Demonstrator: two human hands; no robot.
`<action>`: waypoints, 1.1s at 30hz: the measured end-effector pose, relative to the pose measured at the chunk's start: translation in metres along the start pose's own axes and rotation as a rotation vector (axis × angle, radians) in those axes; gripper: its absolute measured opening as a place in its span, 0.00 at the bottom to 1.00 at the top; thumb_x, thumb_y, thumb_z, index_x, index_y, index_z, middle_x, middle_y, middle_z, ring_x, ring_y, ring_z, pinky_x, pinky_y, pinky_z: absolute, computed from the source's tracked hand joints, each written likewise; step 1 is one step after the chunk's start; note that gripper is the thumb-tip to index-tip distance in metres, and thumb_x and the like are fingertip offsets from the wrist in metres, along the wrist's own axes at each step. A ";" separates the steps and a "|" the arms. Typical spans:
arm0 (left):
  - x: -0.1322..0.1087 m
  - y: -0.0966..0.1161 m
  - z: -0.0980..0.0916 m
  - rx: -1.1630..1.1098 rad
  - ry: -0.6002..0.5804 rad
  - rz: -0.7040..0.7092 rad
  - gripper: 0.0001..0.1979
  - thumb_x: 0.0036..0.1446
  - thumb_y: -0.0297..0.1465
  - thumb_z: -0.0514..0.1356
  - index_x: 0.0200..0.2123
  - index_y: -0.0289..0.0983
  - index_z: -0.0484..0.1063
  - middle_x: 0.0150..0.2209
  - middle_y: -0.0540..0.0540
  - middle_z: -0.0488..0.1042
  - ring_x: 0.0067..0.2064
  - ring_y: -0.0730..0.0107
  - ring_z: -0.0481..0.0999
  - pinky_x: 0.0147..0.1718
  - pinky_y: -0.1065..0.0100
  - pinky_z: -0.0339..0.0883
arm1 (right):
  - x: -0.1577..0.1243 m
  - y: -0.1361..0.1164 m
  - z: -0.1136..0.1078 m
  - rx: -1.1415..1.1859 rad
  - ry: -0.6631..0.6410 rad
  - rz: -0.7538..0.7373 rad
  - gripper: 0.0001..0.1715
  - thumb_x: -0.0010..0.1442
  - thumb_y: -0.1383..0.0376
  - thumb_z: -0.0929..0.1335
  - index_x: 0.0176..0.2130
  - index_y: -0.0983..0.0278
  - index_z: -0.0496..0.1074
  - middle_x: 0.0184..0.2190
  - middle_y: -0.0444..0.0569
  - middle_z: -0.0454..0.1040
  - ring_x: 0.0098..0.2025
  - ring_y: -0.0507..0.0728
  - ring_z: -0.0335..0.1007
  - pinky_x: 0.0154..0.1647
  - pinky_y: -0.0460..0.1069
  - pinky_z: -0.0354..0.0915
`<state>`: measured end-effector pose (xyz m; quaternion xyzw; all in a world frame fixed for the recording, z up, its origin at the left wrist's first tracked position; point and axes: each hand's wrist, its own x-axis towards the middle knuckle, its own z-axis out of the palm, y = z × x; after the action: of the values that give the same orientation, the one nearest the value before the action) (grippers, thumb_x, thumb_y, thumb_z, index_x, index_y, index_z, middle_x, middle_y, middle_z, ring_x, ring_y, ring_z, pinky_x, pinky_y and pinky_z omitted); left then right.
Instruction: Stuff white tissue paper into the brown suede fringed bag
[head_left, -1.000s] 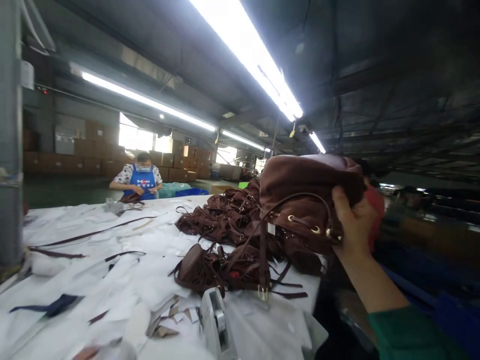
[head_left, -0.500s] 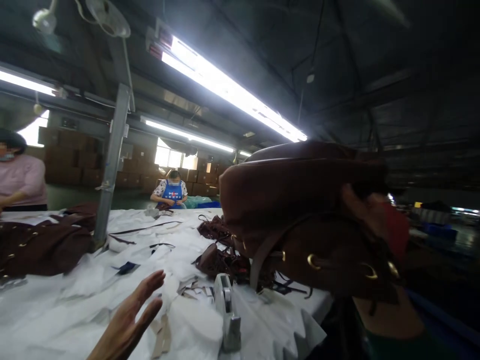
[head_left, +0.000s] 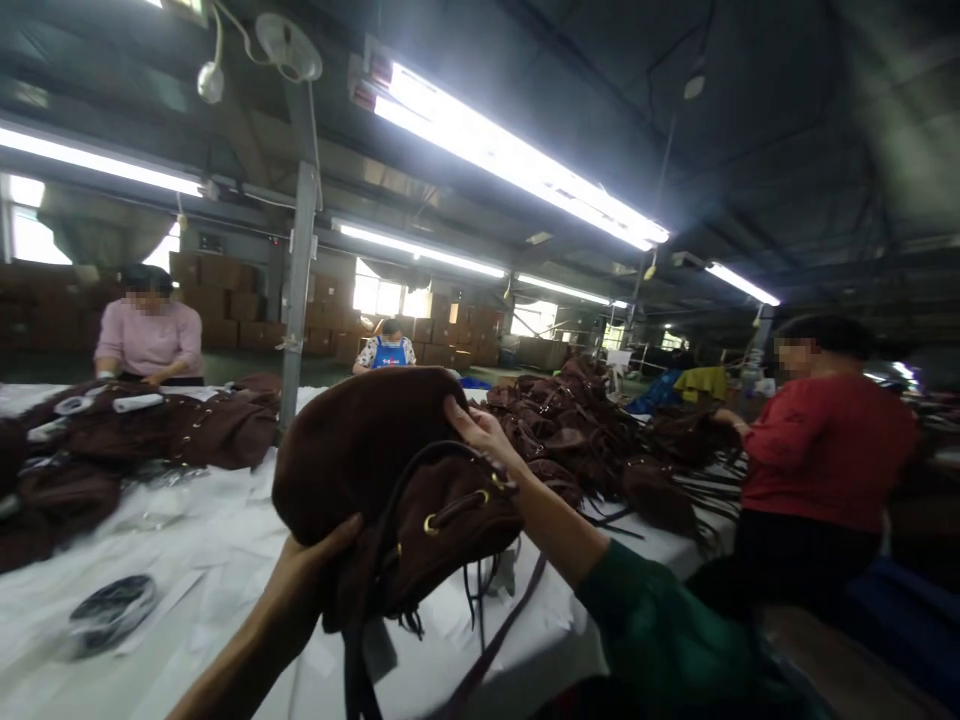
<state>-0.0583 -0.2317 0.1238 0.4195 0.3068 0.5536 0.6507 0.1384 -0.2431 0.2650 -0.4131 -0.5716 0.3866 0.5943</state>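
A dark brown drawstring bag (head_left: 360, 450) with brass eyelets and long straps is held up in front of me, tilted above the white-covered table. My left hand (head_left: 307, 570) grips its lower left side, the thumb lying over the edge and the other fingers hidden beneath. At the upper right, my right hand (head_left: 487, 435) clasps the bag near the eyelets, its wrist coming out of a green sleeve. Straps and cords dangle below the bag.
Brown bags (head_left: 570, 410) lie heaped on the table (head_left: 217, 540) behind, with more at left. A dark wrapped coil (head_left: 112, 610) lies near front left. A metal post (head_left: 300, 300) rises beyond. Co-workers stand at left, far behind and at right in a red top (head_left: 832, 450).
The bag has moved left from the right side to the middle. My left hand, open and empty before, now grips it. The view has turned, bringing the red-topped co-worker into sight.
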 end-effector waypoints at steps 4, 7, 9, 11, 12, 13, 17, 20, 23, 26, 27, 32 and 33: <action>0.002 0.010 -0.039 0.161 0.335 0.041 0.20 0.38 0.42 0.70 0.30 0.34 0.73 0.20 0.50 0.74 0.23 0.65 0.73 0.19 0.69 0.68 | -0.015 0.057 -0.010 0.047 -0.138 0.163 0.38 0.58 0.39 0.59 0.55 0.61 0.65 0.32 0.48 0.77 0.29 0.55 0.72 0.27 0.48 0.66; 0.000 0.024 -0.050 0.361 0.390 0.248 0.19 0.36 0.43 0.70 0.20 0.36 0.68 0.15 0.54 0.66 0.18 0.74 0.63 0.14 0.74 0.57 | -0.040 0.100 -0.020 0.035 -0.211 0.252 0.36 0.61 0.40 0.54 0.57 0.59 0.61 0.36 0.49 0.76 0.38 0.56 0.73 0.35 0.50 0.66; 0.000 0.031 -0.052 0.512 0.348 0.424 0.18 0.38 0.42 0.68 0.17 0.36 0.66 0.15 0.55 0.63 0.18 0.75 0.60 0.15 0.74 0.53 | -0.054 0.125 -0.021 0.013 -0.279 0.266 0.32 0.60 0.41 0.59 0.53 0.58 0.65 0.36 0.47 0.75 0.37 0.55 0.72 0.34 0.48 0.65; 0.000 0.037 -0.053 0.659 0.313 0.558 0.15 0.40 0.41 0.66 0.17 0.36 0.67 0.16 0.54 0.64 0.20 0.74 0.61 0.17 0.74 0.54 | -0.062 0.142 -0.020 -0.006 -0.294 0.233 0.27 0.56 0.44 0.66 0.46 0.60 0.70 0.30 0.44 0.73 0.30 0.52 0.68 0.27 0.44 0.60; 0.001 0.040 -0.055 0.719 0.307 0.606 0.15 0.41 0.40 0.65 0.17 0.36 0.67 0.16 0.53 0.63 0.20 0.74 0.60 0.18 0.73 0.55 | -0.063 0.148 -0.020 -0.011 -0.268 0.207 0.25 0.54 0.46 0.68 0.42 0.61 0.71 0.26 0.43 0.70 0.26 0.50 0.65 0.24 0.43 0.57; 0.001 0.042 -0.056 0.768 0.299 0.647 0.14 0.40 0.39 0.65 0.15 0.36 0.67 0.15 0.53 0.63 0.21 0.73 0.60 0.18 0.73 0.55 | -0.062 0.151 -0.021 -0.017 -0.230 0.184 0.23 0.53 0.47 0.70 0.39 0.63 0.72 0.23 0.41 0.68 0.23 0.48 0.61 0.22 0.42 0.54; -0.004 0.053 -0.058 0.866 0.223 0.714 0.14 0.38 0.36 0.64 0.12 0.37 0.64 0.15 0.52 0.63 0.21 0.73 0.60 0.20 0.73 0.58 | -0.050 0.154 -0.023 -0.019 -0.055 0.105 0.21 0.53 0.49 0.70 0.33 0.64 0.73 0.24 0.42 0.68 0.25 0.48 0.60 0.23 0.42 0.55; -0.009 0.057 -0.051 0.796 0.222 0.568 0.13 0.42 0.38 0.64 0.17 0.36 0.67 0.16 0.53 0.65 0.20 0.74 0.61 0.18 0.74 0.56 | -0.043 0.160 -0.016 0.119 0.087 0.131 0.23 0.52 0.46 0.70 0.32 0.64 0.71 0.25 0.42 0.68 0.24 0.48 0.60 0.20 0.42 0.55; -0.006 0.051 -0.049 0.569 0.263 0.390 0.16 0.44 0.42 0.65 0.23 0.36 0.68 0.19 0.53 0.68 0.20 0.74 0.65 0.17 0.75 0.57 | -0.041 0.170 -0.006 0.318 0.199 0.230 0.23 0.51 0.46 0.70 0.31 0.62 0.68 0.23 0.41 0.69 0.20 0.48 0.60 0.17 0.42 0.55; 0.000 0.040 -0.058 0.321 0.334 0.181 0.18 0.45 0.43 0.67 0.27 0.35 0.68 0.19 0.51 0.71 0.18 0.72 0.68 0.15 0.73 0.61 | -0.040 0.175 -0.005 0.497 0.320 0.338 0.18 0.52 0.51 0.71 0.27 0.62 0.66 0.20 0.41 0.69 0.18 0.48 0.60 0.16 0.42 0.57; 0.002 0.036 -0.062 0.267 0.365 0.115 0.18 0.45 0.43 0.67 0.29 0.34 0.69 0.20 0.50 0.72 0.18 0.70 0.69 0.16 0.71 0.63 | -0.039 0.174 -0.008 0.552 0.350 0.361 0.17 0.53 0.54 0.71 0.26 0.62 0.65 0.19 0.41 0.69 0.17 0.47 0.60 0.15 0.41 0.57; -0.003 0.021 -0.092 0.066 0.393 -0.108 0.16 0.53 0.35 0.63 0.41 0.30 0.71 0.28 0.40 0.78 0.28 0.59 0.79 0.27 0.63 0.75 | -0.033 0.155 -0.036 0.721 0.409 0.344 0.12 0.53 0.62 0.72 0.25 0.62 0.66 0.21 0.42 0.73 0.18 0.47 0.63 0.13 0.40 0.56; -0.005 0.019 -0.099 0.008 0.356 -0.172 0.15 0.54 0.34 0.62 0.42 0.29 0.71 0.29 0.39 0.79 0.29 0.58 0.80 0.29 0.62 0.76 | -0.033 0.150 -0.042 0.745 0.414 0.320 0.12 0.51 0.63 0.73 0.25 0.62 0.66 0.20 0.41 0.73 0.18 0.48 0.64 0.13 0.40 0.57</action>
<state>-0.1533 -0.2156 0.0945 0.2898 0.4537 0.5604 0.6294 0.1810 -0.2216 0.1127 -0.3229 -0.1915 0.5621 0.7370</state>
